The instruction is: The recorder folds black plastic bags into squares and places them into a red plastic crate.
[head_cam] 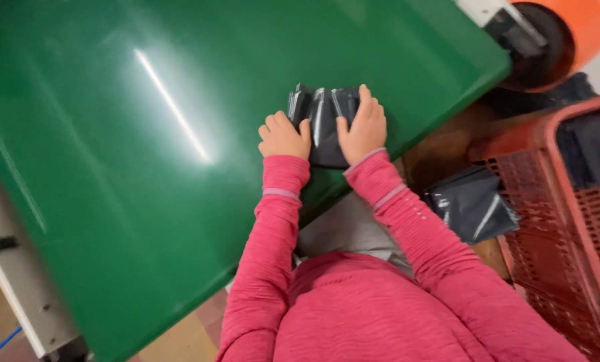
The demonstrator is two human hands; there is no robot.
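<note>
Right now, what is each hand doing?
Left hand: curled, gripping the dark bag's left edge.
Right hand: open, pressed flat on the bag.

Your right hand (363,129) covers the right part of the dark plastic package (323,124); your left hand (283,136) hides its left edge. The green table (145,134) runs past the top and left edges. The red basket (568,221) is cut off at right; its dark contents are indistinct.

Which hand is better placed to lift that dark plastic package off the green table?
Probably the right hand: it lies flat across the dark plastic package on the green table, fingers over its top. The left hand is curled at its edge.
</note>
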